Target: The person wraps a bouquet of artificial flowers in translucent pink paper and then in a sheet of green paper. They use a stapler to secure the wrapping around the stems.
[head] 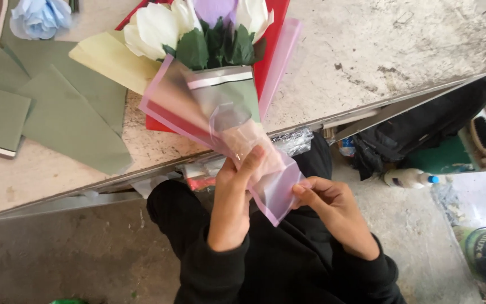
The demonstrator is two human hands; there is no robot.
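The left hand [233, 191] grips the stem end of an artificial flower bouquet [209, 62], its fingers curled round the gathered pink translucent wrapping film [237, 121] with the fingertips showing on the right side of the bundle. The right hand [336, 211] pinches the near right corner of the same film between thumb and forefinger, just beside the left hand. Both hands are closed on the wrap, over the person's lap, near the front edge of the worktop [367, 56].

The bouquet slants from the hands up and to the left, so that its head lies over the worktop. It has white blooms [153, 25], one lilac bloom [215, 8] between them and dark green leaves [215, 45] below. Under the pink film there is a grey-green inner wrap with a pale band [220, 79]. A red sheet [274, 34] and a pale yellow sheet [105, 56] lie under the bouquet head.

On the left part of the worktop lie several grey-green paper sheets [68, 112], overlapping one another, and at the far left corner a pale blue paper flower [40, 17]. The worktop surface is pale, scratched and stained.

To the right, on the floor beneath the worktop edge, there is a black bag [423, 129] and just near of it a white bottle with a blue cap [409, 178] lying on its side. The person wears black sleeves and black trousers.
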